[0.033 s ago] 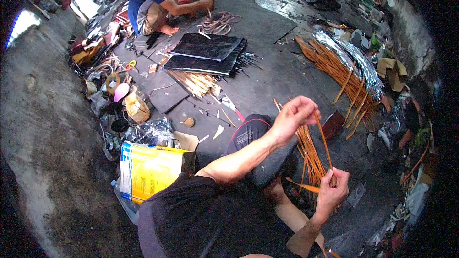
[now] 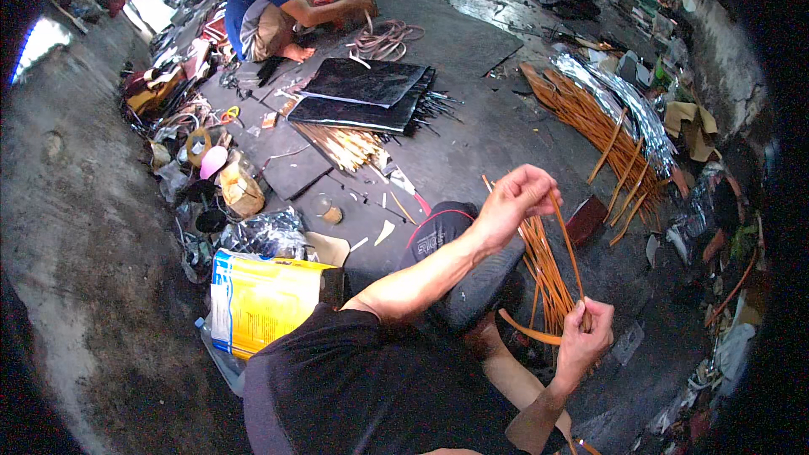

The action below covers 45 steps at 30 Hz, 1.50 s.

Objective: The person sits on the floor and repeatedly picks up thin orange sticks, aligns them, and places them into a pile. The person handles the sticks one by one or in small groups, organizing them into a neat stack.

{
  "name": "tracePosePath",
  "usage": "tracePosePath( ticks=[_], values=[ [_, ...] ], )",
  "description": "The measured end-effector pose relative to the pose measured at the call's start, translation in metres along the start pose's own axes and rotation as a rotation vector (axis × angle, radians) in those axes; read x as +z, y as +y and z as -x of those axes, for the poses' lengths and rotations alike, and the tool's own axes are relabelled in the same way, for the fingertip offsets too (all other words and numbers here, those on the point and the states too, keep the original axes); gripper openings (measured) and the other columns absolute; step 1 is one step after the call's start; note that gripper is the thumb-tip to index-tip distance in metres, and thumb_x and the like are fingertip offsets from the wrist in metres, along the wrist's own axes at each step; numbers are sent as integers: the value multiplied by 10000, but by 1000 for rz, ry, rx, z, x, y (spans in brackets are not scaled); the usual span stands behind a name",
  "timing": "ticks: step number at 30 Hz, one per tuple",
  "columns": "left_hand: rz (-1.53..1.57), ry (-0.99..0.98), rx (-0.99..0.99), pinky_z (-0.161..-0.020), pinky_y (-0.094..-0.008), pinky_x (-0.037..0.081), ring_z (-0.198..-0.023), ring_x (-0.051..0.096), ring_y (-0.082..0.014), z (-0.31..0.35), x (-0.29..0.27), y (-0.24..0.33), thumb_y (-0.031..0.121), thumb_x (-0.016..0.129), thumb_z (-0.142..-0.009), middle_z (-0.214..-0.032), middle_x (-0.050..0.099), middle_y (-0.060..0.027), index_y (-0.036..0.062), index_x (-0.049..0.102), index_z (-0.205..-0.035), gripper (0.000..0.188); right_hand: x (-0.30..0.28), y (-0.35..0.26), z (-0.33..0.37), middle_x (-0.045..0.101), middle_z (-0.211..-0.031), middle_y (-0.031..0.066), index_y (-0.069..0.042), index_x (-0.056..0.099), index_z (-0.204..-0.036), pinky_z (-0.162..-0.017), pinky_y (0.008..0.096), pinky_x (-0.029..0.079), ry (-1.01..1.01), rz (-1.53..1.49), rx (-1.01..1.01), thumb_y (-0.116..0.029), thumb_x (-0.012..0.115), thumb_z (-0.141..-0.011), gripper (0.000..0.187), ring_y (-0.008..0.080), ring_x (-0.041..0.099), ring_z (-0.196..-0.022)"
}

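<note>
A narrow orange-brown strip (image 2: 569,240) is stretched between my two hands. My left hand (image 2: 521,200), the farther one, pinches its upper end with the fingertips. Lower and nearer to me, my right hand (image 2: 587,333) is closed on the same strip, thumb against the fingers. A loose, curved end (image 2: 531,333) sticks out to the left of my right hand. Beneath and behind the hands lies a bundle of similar strips (image 2: 546,274) beside my bent leg; its near end is partly hidden by my right hand.
A dark red block (image 2: 587,219) lies right of the bundle. Farther right is a larger pile of brown strips (image 2: 590,114) with silvery strips (image 2: 624,97). Black sheets (image 2: 362,84) lie ahead. A yellow container (image 2: 270,299) stands at my left. A person in blue (image 2: 261,4) sits beyond.
My left hand has shifted slightly left and up with the strip. The loose end beside my right hand has swung a little. My right hand has hardly moved.
</note>
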State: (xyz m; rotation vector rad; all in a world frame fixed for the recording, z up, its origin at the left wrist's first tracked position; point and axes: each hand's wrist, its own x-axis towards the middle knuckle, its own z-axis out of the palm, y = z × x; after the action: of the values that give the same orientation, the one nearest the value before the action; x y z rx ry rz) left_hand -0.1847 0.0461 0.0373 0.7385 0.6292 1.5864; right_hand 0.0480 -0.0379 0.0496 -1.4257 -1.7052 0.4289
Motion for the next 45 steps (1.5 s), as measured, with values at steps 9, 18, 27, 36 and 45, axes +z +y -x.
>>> tracePosePath(
  ticks=[9,18,27,36,45],
  values=[
    [43,113,6,-834,-269,505,-961,624,-158,-22,-33,10,252,550,-984,-1001,634,-36,85,564,-1061,185,-17,10,17,641,-836,126,-24,594,-911,-734,410,488,-71,128,78,-58,680,-797,147,307,632,-796],
    [21,170,94,-759,-268,488,-874,616,-159,-46,-70,13,240,553,-978,-975,645,-53,82,576,-1063,180,-29,15,32,647,-834,121,-29,605,-911,-679,377,523,-75,204,-94,-1,681,-768,165,297,651,-748],
    [-68,81,150,-822,-268,469,-954,578,-150,-78,-118,27,219,578,-965,-1061,628,-60,48,594,-1108,223,-48,17,10,667,-802,118,-30,614,-893,-663,349,541,-63,96,-140,-16,713,-762,164,261,690,-760],
    [178,-88,33,-900,-278,541,-1073,590,-206,-125,-153,9,122,642,-915,-1078,627,-119,-24,606,-1063,211,-78,30,31,674,-822,85,-51,602,-899,-652,361,538,5,137,-142,-33,734,-736,211,265,684,-750],
    [280,-83,-40,-802,-259,555,-924,627,-158,-129,-180,21,118,648,-914,-1080,652,-111,0,612,-1077,204,-87,41,43,667,-799,74,-60,604,-888,-626,350,525,26,145,-100,-43,736,-751,191,243,681,-725]
  ],
)
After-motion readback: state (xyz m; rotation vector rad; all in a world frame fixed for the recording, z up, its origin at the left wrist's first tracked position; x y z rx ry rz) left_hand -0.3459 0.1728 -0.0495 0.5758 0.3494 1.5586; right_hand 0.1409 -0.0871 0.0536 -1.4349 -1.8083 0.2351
